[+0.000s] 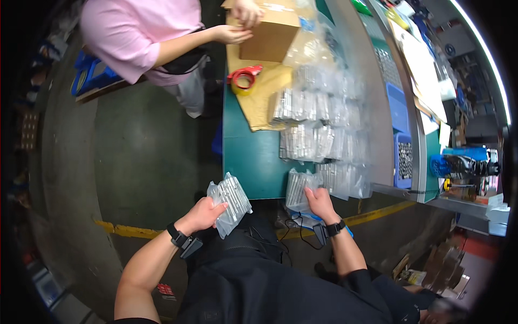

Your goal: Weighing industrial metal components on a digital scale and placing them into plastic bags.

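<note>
My left hand (202, 216) is closed on a clear plastic bag of silvery metal rods (233, 198), its thumb lying across the front. This bag is tilted, just off the near left corner of the green table (251, 167). On the right, my right hand (321, 206) grips a second bag of metal rods (297, 188) at the table's near edge, thumb on top; its fingers underneath are hidden. Just beyond that hand, several similar bags of rods (305, 143) lie in rows along the right side of the table.
Brown paper (261, 105) covers the far part, with a red tape dispenser (244, 80) on it. A co-worker in a pink shirt (143, 38) has both hands at a cardboard box (270, 35). Blue bins (403, 156) and a bottle (469, 164) stand on the right shelf.
</note>
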`<state>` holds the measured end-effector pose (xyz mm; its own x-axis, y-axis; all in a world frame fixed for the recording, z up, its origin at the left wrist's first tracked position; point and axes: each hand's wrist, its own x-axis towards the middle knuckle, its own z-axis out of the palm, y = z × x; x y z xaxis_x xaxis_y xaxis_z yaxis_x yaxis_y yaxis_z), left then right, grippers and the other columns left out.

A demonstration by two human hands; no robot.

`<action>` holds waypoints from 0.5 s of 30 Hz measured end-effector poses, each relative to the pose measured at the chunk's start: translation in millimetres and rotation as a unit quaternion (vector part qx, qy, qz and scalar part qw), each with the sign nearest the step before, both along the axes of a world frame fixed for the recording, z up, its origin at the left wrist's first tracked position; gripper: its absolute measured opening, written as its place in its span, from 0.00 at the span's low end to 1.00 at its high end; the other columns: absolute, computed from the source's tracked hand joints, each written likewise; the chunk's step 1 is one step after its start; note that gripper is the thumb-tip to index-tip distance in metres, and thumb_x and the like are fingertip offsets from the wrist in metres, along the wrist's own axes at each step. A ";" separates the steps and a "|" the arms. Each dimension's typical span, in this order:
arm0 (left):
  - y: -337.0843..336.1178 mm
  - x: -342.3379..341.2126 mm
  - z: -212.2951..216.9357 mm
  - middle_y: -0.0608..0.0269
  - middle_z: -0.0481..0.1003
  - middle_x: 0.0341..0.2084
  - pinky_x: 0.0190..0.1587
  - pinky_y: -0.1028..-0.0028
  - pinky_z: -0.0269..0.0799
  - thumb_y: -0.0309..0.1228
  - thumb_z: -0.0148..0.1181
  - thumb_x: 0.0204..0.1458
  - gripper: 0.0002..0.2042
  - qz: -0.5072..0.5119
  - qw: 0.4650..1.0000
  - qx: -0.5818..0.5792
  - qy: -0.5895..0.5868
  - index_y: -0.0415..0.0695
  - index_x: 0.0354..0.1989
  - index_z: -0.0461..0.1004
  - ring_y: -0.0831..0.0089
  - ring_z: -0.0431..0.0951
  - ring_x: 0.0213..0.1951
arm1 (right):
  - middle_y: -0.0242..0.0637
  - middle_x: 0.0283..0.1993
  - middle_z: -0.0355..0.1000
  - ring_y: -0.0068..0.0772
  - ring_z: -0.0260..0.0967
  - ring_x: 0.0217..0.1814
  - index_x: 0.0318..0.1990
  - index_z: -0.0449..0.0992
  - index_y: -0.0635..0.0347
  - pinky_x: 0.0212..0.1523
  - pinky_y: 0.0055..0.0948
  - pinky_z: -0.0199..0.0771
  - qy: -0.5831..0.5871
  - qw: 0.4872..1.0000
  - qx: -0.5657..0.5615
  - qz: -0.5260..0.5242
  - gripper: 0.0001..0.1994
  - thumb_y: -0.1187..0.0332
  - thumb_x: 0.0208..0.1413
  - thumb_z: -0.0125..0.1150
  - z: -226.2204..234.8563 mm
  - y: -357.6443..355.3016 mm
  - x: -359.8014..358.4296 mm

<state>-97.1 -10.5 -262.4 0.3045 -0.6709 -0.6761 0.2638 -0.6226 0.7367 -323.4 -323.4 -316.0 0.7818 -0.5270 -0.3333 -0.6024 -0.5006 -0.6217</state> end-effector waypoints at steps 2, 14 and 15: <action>39.8 10.6 5.4 0.64 0.72 0.12 0.21 0.73 0.68 0.37 0.50 0.61 0.18 0.051 0.998 -0.022 0.016 0.36 0.25 0.77 0.77 0.71 0.14 | 0.57 0.13 0.55 0.42 0.56 0.11 0.16 0.67 0.73 0.18 0.43 0.56 -0.010 1.000 -0.004 0.002 0.27 0.56 0.59 0.55 13.1 25.7 12.3; 359.3 154.1 -4.0 0.63 0.70 0.10 0.17 0.72 0.63 0.37 0.51 0.60 0.19 0.192 0.981 -0.025 -0.032 0.36 0.20 0.73 0.77 0.68 0.11 | 0.25 0.24 0.71 0.16 0.62 0.22 0.29 0.77 0.64 0.22 0.22 0.60 -0.061 0.957 0.214 -0.186 0.13 0.65 0.61 0.53 72.3 279.2 158.0; 389.1 169.0 -7.1 0.63 0.70 0.09 0.16 0.72 0.63 0.37 0.51 0.60 0.20 0.220 0.974 -0.035 -0.029 0.37 0.19 0.72 0.76 0.68 0.11 | 0.25 0.24 0.71 0.16 0.63 0.23 0.29 0.77 0.63 0.23 0.22 0.60 -0.073 0.949 0.232 -0.201 0.13 0.65 0.62 0.53 76.3 307.4 185.7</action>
